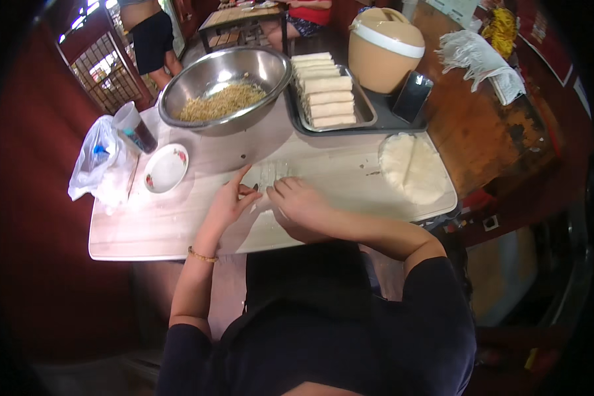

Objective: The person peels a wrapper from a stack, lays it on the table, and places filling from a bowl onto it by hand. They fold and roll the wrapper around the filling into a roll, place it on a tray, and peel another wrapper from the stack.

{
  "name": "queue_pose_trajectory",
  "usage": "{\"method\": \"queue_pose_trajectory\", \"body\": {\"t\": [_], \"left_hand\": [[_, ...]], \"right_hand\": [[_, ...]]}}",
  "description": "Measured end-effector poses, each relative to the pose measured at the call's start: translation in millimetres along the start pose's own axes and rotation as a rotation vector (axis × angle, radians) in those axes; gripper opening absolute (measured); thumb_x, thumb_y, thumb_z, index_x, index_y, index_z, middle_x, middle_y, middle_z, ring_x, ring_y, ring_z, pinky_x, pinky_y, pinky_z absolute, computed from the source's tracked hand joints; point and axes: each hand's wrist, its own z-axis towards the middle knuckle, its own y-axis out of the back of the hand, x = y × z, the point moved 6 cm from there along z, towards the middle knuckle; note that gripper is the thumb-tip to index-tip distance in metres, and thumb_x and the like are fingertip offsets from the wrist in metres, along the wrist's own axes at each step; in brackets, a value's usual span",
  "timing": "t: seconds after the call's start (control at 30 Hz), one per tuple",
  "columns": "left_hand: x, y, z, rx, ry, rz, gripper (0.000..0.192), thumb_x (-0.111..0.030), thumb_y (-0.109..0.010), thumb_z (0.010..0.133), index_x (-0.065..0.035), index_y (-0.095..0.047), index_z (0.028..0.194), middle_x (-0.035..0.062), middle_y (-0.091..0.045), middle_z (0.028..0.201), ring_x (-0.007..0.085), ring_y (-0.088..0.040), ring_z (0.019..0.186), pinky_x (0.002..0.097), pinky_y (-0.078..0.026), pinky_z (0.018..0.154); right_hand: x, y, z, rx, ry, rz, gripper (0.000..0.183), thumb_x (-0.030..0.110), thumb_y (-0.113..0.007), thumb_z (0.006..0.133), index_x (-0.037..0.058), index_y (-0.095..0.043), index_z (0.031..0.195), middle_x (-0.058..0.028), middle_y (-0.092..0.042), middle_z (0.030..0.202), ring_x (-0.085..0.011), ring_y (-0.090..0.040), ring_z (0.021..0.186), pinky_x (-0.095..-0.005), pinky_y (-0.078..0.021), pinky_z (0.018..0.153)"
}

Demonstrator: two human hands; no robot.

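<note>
My left hand (233,197) is at the middle of the pale tabletop (178,227), its index finger stretched out and its thumb near the other fingers. My right hand (297,198) lies palm down just right of it, fingers curled at the table. A wet, whitish smear (277,171) shows on the surface beyond the fingers. Whether either hand pinches something thin is unclear. At the right end lies a stack of thin round wrappers (413,168). Rolled filled wrappers (330,98) fill a metal tray (369,116). A steel bowl (272,94) holds a shredded filling (222,103).
A floral dish (166,168), a plastic cup (136,128) with dark liquid and a plastic bag (101,163) stand at the left. A phone (412,96) leans by a tan lidded container (386,52). Two people (151,44) are in the background, one seated.
</note>
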Motion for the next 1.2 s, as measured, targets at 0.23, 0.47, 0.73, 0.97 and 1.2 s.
{"method": "queue_pose_trajectory", "body": {"t": [0.23,0.47,0.73,0.97,1.2], "left_hand": [[11,18,44,-0.370,-0.116,-0.058,0.054,-0.017,-0.071,0.085,-0.0052,-0.050,0.133,0.0110,-0.067,0.083,0.0225,-0.066,0.079,0.0305,-0.050,0.074],[32,24,62,-0.603,-0.240,-0.002,0.040,-0.015,-0.063,0.091,-0.0036,-0.053,0.129,0.0128,-0.067,0.086,0.0218,-0.064,0.076,0.0325,-0.050,0.072],[44,25,65,-0.484,-0.036,-0.123,0.039,-0.018,-0.058,0.095,-0.0039,-0.052,0.130,0.0097,-0.067,0.082,0.0206,-0.064,0.070,0.0316,-0.050,0.068],[49,22,68,-0.459,-0.056,-0.073,0.037,-0.019,-0.057,0.096,-0.0040,-0.052,0.129,0.0101,-0.065,0.080,0.0199,-0.063,0.069,0.0307,-0.050,0.067],[53,19,69,-0.454,-0.069,-0.123,0.037,-0.019,-0.057,0.095,-0.0034,-0.053,0.128,0.0116,-0.063,0.078,0.0218,-0.063,0.069,0.0317,-0.050,0.066]], "right_hand": [[-19,-15,12,0.228,0.075,-0.057,0.026,0.016,-0.061,0.073,0.0046,-0.058,0.095,-0.0091,-0.060,0.090,-0.0246,-0.060,0.090,-0.0349,-0.0492,0.077],[-134,61,76,-0.057,-0.033,-0.305,0.022,0.009,-0.058,0.073,0.0036,-0.057,0.094,-0.0103,-0.060,0.088,-0.0258,-0.059,0.088,-0.0360,-0.0494,0.079],[-315,62,129,0.221,-0.352,-0.232,0.019,0.006,-0.061,0.078,0.0032,-0.064,0.097,-0.0121,-0.069,0.097,-0.0301,-0.066,0.095,-0.0385,-0.0536,0.080],[-349,5,130,0.668,-0.400,0.154,0.049,0.009,-0.076,0.064,0.0056,-0.066,0.112,-0.0121,-0.069,0.105,-0.0265,-0.066,0.098,-0.0358,-0.0519,0.087],[-343,1,130,0.689,-0.397,0.191,0.041,0.008,-0.072,0.070,0.0030,-0.064,0.110,-0.0098,-0.067,0.103,-0.0218,-0.065,0.094,-0.0328,-0.0525,0.086]]}}
